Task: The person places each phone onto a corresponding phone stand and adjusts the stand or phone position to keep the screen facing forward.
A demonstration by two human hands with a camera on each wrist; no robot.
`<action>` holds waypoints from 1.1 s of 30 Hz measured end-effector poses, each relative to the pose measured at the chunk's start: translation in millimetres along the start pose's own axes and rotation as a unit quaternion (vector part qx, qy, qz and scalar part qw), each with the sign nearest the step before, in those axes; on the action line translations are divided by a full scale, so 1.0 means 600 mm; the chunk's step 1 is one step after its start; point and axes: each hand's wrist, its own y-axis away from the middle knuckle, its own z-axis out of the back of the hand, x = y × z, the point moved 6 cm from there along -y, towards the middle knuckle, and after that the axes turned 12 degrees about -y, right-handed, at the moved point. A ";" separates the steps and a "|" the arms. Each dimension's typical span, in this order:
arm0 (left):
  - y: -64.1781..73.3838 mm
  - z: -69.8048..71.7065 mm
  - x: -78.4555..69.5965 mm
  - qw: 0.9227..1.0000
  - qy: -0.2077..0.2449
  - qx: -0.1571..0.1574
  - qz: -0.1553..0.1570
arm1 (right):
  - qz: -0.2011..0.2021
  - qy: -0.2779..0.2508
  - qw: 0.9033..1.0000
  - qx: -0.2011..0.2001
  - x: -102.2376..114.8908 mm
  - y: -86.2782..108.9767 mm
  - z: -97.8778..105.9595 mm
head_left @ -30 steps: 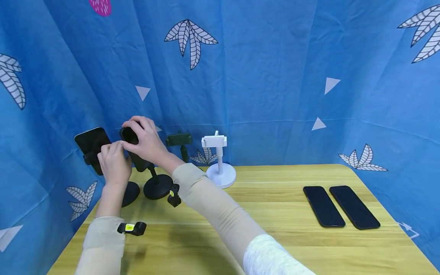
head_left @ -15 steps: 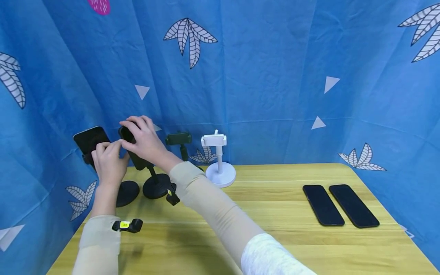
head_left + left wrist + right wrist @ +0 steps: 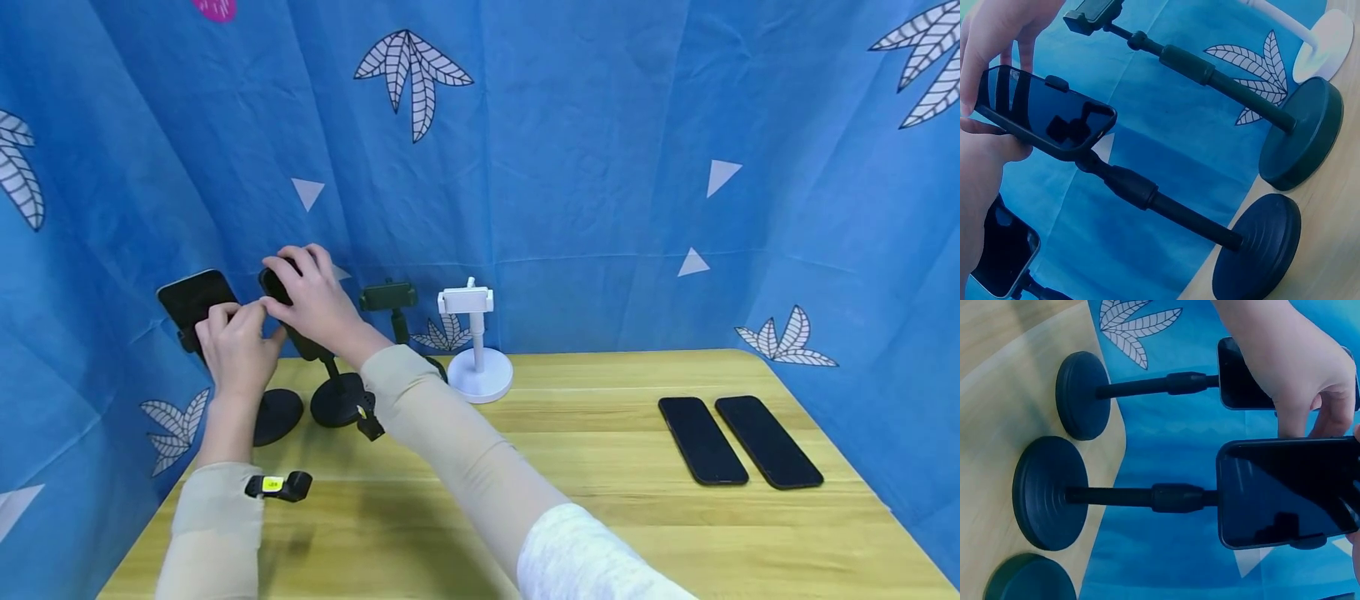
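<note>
A black smartphone (image 3: 1285, 487) sits in the clamp of a black phone stand (image 3: 1191, 219), second from the left. My right hand (image 3: 315, 300) grips the phone's upper end, fingers over its far edge and thumb on the near one. My left hand (image 3: 238, 346) holds the phone's left side edge, its fingers bent and thumb against the frame in the left wrist view. Behind the left hand, another smartphone (image 3: 195, 296) rests tilted in the leftmost stand, whose round black base (image 3: 277, 417) shows beside my wrist. Part of each phone is hidden by my hands.
A dark green phone stand (image 3: 387, 297) and a white phone stand (image 3: 480, 375) stand to the right, their clamps holding nothing. Two black phones (image 3: 702, 440) lie side by side on the wooden table (image 3: 585, 458). A blue patterned curtain (image 3: 585, 167) hangs close behind the stands.
My left hand has shifted slightly left, covering more of the leftmost phone's lower part. The right hand stays at the second phone's upper end. The head view has tipped slightly downward.
</note>
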 end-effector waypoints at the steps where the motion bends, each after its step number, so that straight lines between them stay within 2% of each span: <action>1: 0.000 0.000 0.000 1.000 0.000 -0.002 0.002 | -0.001 0.006 1.000 -0.001 0.000 0.000 -0.001; 5: 0.000 0.000 -0.001 1.000 -0.014 0.011 -0.001 | -0.004 0.033 0.999 -0.004 0.000 0.000 -0.005; 18: -0.001 0.004 -0.009 0.999 -0.043 0.013 -0.010 | -0.004 0.100 0.995 -0.012 -0.002 -0.005 -0.011; 25: -0.003 0.004 -0.011 0.999 -0.047 -0.003 -0.011 | -0.026 0.110 0.993 -0.011 -0.004 -0.007 -0.013; 33: -0.002 0.008 -0.013 0.998 -0.059 0.013 -0.021 | -0.049 0.113 0.992 -0.008 -0.008 -0.006 -0.014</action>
